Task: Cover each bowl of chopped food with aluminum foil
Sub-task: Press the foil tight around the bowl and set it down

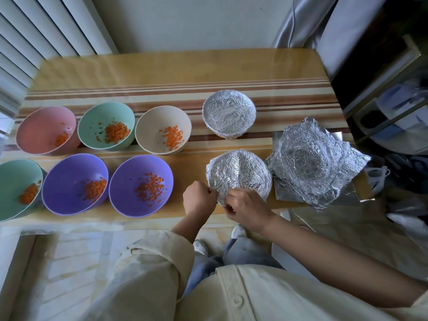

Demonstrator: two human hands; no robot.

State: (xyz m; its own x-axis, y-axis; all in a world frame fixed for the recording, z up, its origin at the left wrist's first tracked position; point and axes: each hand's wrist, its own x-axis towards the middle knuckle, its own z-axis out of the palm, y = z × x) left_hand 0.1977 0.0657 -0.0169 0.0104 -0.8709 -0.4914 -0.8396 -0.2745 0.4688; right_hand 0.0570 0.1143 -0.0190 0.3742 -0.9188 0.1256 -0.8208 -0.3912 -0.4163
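Note:
A bowl wrapped in crinkled foil (240, 174) sits near the table's front edge. My left hand (199, 199) pinches the foil at its near-left rim. My right hand (247, 210) pinches the foil at the near rim beside it. Behind it stands a second foil-covered bowl (229, 113). Several uncovered bowls hold chopped carrot: pink (46, 130), green (106, 126) and beige (163, 133) in the back row, green (16, 188), purple (74, 184) and purple (141, 185) in front.
A stack of crumpled foil sheets (310, 163) lies at the table's right end, overhanging the edge. The wooden table (162, 72) has bare room at the back. Cluttered shelves stand to the right, a radiator to the left.

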